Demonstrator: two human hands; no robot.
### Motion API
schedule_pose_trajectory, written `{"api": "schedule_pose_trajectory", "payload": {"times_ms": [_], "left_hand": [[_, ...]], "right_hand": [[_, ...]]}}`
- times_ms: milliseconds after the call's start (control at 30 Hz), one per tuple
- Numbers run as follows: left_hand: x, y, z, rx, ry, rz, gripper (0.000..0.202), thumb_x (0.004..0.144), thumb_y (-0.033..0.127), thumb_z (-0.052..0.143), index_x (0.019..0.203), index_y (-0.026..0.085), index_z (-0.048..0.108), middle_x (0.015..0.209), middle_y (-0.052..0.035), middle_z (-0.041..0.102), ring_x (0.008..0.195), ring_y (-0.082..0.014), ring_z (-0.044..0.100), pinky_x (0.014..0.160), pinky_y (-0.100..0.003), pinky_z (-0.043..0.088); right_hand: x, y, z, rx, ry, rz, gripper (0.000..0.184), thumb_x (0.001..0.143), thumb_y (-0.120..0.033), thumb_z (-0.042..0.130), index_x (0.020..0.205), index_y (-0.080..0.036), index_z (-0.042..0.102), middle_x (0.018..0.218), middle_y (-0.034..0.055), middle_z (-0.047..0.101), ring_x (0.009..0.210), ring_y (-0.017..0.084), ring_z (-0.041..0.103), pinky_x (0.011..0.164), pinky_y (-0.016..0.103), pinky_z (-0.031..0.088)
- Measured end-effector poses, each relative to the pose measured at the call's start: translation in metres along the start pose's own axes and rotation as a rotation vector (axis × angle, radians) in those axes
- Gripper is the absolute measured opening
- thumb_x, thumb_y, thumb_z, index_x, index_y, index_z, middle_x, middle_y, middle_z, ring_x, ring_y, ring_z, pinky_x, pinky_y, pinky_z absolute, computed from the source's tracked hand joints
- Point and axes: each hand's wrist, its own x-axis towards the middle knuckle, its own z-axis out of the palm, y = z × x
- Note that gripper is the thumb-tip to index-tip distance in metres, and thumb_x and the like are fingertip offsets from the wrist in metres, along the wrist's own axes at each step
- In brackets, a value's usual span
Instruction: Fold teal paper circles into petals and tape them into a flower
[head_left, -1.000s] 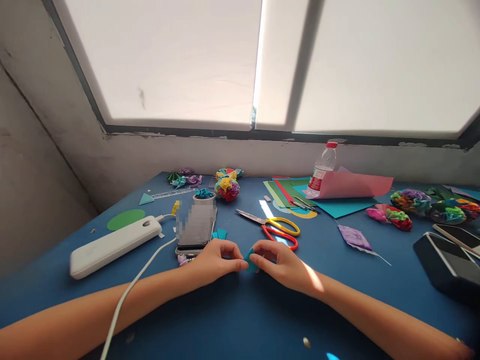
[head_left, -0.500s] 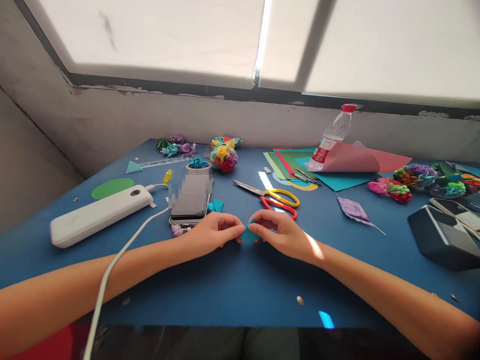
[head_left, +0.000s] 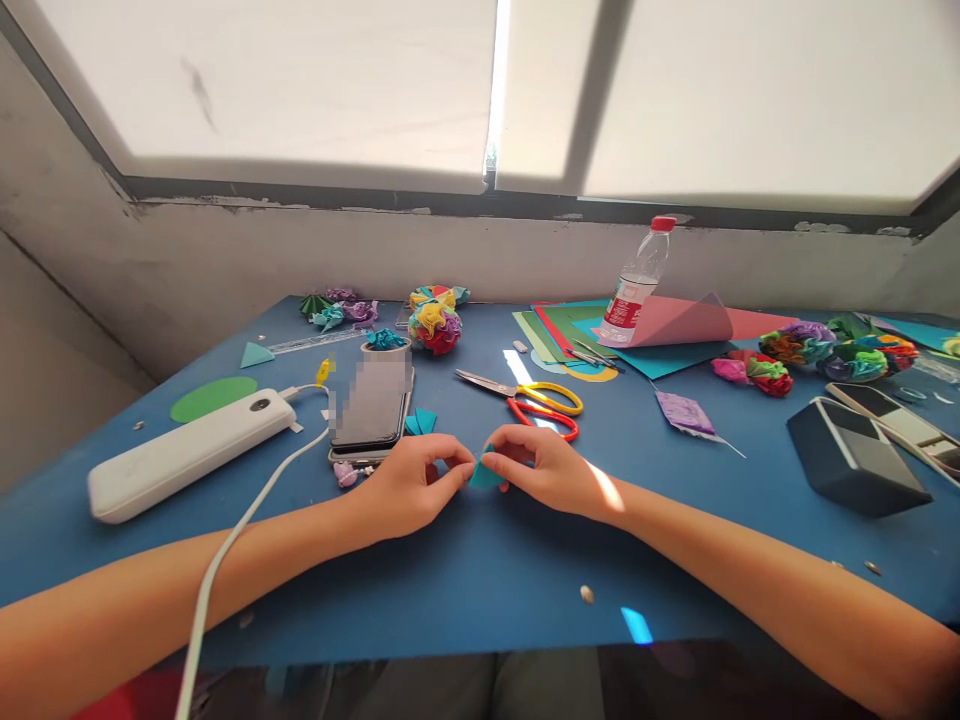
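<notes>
The left hand (head_left: 409,485) has slid its thumb back to the edge of the little blue-green paper (head_left: 484,474); its fingertips are close together there, but I cannot tell if they grip it, so the right hand (head_left: 551,470) seems to do most of the holding, pinching the paper. The paper is in the lower middle of the frame and looks bent, with blue scraps (head_left: 421,421) to its upper left and scissors (head_left: 512,391) above it on the tabletop (head_left: 465,590).
</notes>
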Motion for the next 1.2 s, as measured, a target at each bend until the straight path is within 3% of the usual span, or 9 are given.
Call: {"api": "schedule_pose_trajectory", "payload": {"times_ms": [133, 467, 633, 900, 1033, 1200], "left_hand": [[-0.0027, -0.0003, 0.0005, 0.101, -0.004, 0.091, 0.026, 0.089, 0.031, 0.042, 0.075, 0.016, 0.058, 0.071, -0.0005, 0.055, 0.064, -0.0124, 0.048, 0.056, -0.022, 0.037], [-0.0031, -0.0023, 0.0026, 0.134, 0.005, 0.112, 0.023, 0.087, 0.030, 0.045, 0.074, 0.016, 0.058, 0.068, -0.0002, 0.053, 0.060, -0.0117, 0.043, 0.055, -0.022, 0.033], [-0.0012, 0.0016, 0.0007, 0.157, -0.117, 0.055, 0.033, 0.089, 0.033, 0.038, 0.061, 0.017, 0.044, 0.059, 0.0029, 0.040, 0.057, -0.0117, 0.038, 0.053, -0.023, 0.027], [0.0026, -0.0002, -0.0019, 0.072, -0.261, -0.017, 0.033, 0.087, 0.040, 0.038, 0.064, 0.017, 0.046, 0.061, 0.0019, 0.041, 0.061, -0.0136, 0.039, 0.057, -0.023, 0.027], [0.0046, -0.0038, -0.0026, -0.080, -0.283, -0.025, 0.037, 0.084, 0.044, 0.039, 0.060, 0.017, 0.045, 0.060, 0.0021, 0.039, 0.060, -0.0128, 0.036, 0.056, -0.023, 0.026], [0.0023, -0.0002, -0.0025, -0.100, -0.310, -0.053, 0.042, 0.081, 0.052, 0.041, 0.060, 0.016, 0.049, 0.060, 0.0019, 0.041, 0.057, -0.0120, 0.034, 0.053, -0.023, 0.025]], "right_hand": [[-0.0001, -0.0017, -0.0001, -0.031, 0.007, -0.007, 0.021, 0.086, -0.037, 0.050, 0.084, -0.016, 0.055, 0.067, -0.0008, 0.055, 0.059, 0.011, 0.056, 0.056, 0.023, 0.044], [-0.0015, -0.0038, 0.0045, -0.086, 0.060, -0.043, 0.018, 0.085, -0.034, 0.053, 0.078, -0.017, 0.055, 0.063, -0.0015, 0.055, 0.058, 0.010, 0.053, 0.054, 0.022, 0.041], [-0.0020, -0.0004, 0.0054, -0.075, 0.075, -0.077, 0.017, 0.085, -0.033, 0.054, 0.078, -0.017, 0.056, 0.060, -0.0025, 0.055, 0.057, 0.010, 0.051, 0.053, 0.020, 0.040], [-0.0020, -0.0011, 0.0073, -0.015, 0.064, -0.098, 0.014, 0.084, -0.030, 0.054, 0.077, -0.017, 0.052, 0.060, -0.0040, 0.051, 0.054, 0.008, 0.048, 0.052, 0.019, 0.037], [-0.0009, 0.0016, 0.0037, -0.143, -0.018, -0.231, 0.029, 0.084, -0.036, 0.054, 0.065, -0.017, 0.045, 0.055, -0.0059, 0.040, 0.052, 0.007, 0.036, 0.050, 0.019, 0.030], [-0.0018, 0.0007, -0.0003, -0.164, -0.124, -0.238, 0.046, 0.090, -0.048, 0.042, 0.058, -0.016, 0.043, 0.054, -0.0054, 0.034, 0.054, 0.007, 0.030, 0.049, 0.020, 0.027]]}}
